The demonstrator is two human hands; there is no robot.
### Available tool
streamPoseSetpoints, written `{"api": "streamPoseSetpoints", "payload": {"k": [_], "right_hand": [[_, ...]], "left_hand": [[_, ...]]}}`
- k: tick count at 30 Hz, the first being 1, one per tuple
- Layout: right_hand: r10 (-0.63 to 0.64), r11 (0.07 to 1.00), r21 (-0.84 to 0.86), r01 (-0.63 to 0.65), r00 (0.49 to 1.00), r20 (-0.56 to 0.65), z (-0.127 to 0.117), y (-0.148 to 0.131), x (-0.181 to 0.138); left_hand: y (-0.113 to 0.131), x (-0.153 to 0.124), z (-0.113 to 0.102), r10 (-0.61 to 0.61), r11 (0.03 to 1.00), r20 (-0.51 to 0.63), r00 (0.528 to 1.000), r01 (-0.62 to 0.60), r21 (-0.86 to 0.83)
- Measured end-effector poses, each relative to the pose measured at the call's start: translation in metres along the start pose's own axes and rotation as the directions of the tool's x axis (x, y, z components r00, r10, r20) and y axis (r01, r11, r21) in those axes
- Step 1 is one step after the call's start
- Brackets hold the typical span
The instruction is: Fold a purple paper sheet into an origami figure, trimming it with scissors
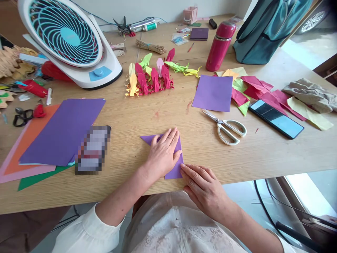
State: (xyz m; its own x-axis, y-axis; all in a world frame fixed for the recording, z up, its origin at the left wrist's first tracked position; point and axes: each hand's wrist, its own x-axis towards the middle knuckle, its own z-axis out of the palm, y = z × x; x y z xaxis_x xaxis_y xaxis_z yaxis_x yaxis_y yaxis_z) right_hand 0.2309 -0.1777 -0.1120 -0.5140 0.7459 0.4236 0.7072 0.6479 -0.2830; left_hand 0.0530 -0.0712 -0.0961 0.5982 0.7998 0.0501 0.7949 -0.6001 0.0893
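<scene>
A folded piece of purple origami paper [173,173] lies on the wooden table close to its front edge, with a pointed corner toward the left. My left hand [163,153] rests flat over its middle, fingers stretched out and pressing it down. At the paper's right edge, my right hand [201,184] touches the fold with its fingertips; its fingers are extended and lie side by side. Off to the right are scissors [223,127] with white handles. Behind them sits a flat purple square sheet [212,93].
Stacked coloured sheets [63,131] and a blurred phone [92,150] lie left. A fan [71,42] stands behind them. Folded paper figures [152,79] stand at the centre back. Rightward are a red bottle [220,46], paper scraps [258,88], another phone [276,118] and a teal bag [265,35].
</scene>
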Motion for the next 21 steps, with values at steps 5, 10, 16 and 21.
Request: {"api": "streamPoseSetpoints", "payload": {"k": [5,10,16,21], "right_hand": [[-0.006,0.999,0.036,0.007,1.000,-0.012,-0.002,0.003,-0.004],[-0.008,0.997,0.076,0.010,1.000,-0.026,-0.004,0.006,-0.005],[-0.013,0.992,0.125,0.012,1.000,0.006,-0.011,0.007,-0.001],[0.026,0.990,0.139,-0.038,0.996,0.086,-0.019,0.015,0.020]], "left_hand": [[0.009,0.005,-0.008,-0.083,0.996,-0.054,0.995,0.082,-0.023],[0.001,0.016,-0.018,-0.149,0.988,-0.018,0.989,0.150,0.029],[-0.025,0.040,-0.014,-0.020,1.000,0.012,1.000,0.020,-0.012],[-0.037,0.046,-0.007,0.097,0.990,-0.050,0.994,-0.101,-0.097]]}}
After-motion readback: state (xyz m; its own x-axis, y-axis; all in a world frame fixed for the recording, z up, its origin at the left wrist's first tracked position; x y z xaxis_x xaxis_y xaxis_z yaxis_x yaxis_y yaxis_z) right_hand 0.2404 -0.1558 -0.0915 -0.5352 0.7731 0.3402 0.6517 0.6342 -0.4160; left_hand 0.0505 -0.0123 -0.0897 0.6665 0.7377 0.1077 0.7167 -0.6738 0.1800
